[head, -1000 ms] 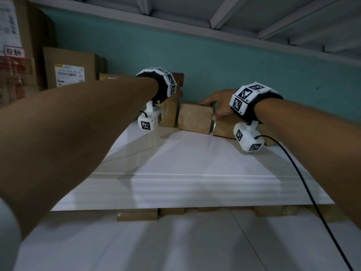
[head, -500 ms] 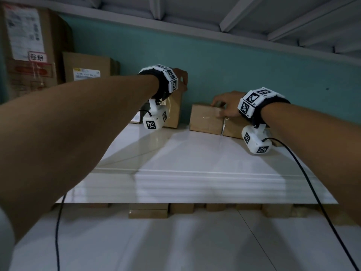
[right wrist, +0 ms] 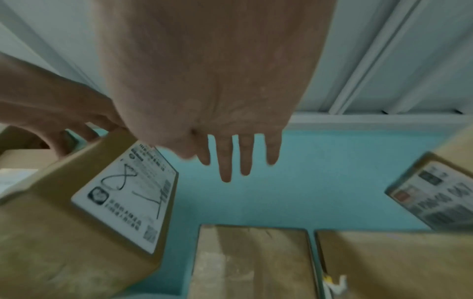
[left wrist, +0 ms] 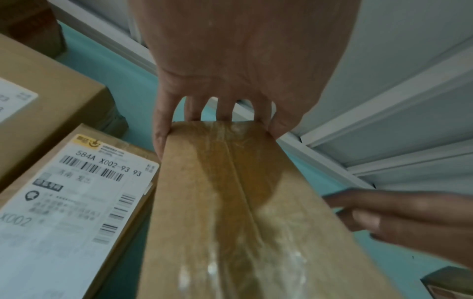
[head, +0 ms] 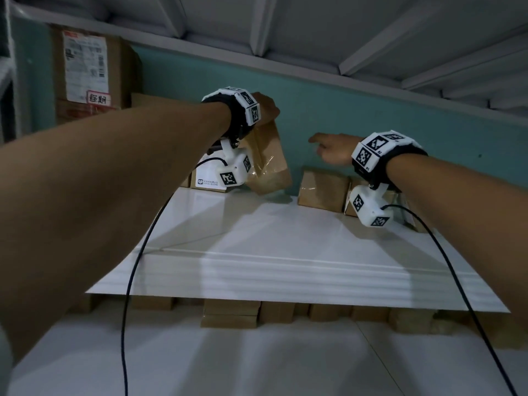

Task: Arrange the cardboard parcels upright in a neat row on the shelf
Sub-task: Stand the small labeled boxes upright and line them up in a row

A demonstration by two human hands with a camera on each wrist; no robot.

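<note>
My left hand (head: pixel 264 105) grips the top end of a taped cardboard parcel (head: pixel 270 161) that leans tilted above the white shelf (head: pixel 257 238). In the left wrist view my fingers (left wrist: pixel 194 113) curl over the far edge of this parcel (left wrist: pixel 243 212). My right hand (head: pixel 328 148) hovers open above two low parcels (head: pixel 323 185), fingers straight and holding nothing. The right wrist view shows those straight fingers (right wrist: pixel 226 170) in front of the teal wall, over the two low parcels (right wrist: pixel 253 261), with the tilted parcel (right wrist: pixel 76 212) and its white label at left.
A flat parcel with a white shipping label (left wrist: pixel 76 192) lies left of the held one. Large cartons (head: pixel 85 72) stand at the far left. More boxes (head: pixel 231 312) sit under the shelf's front edge. A teal wall (head: pixel 343 110) backs the shelf; cables hang from both wrists.
My left hand has lifted and tilted its parcel off the shelf. My right hand has let go of the low parcels and risen above them with fingers spread.
</note>
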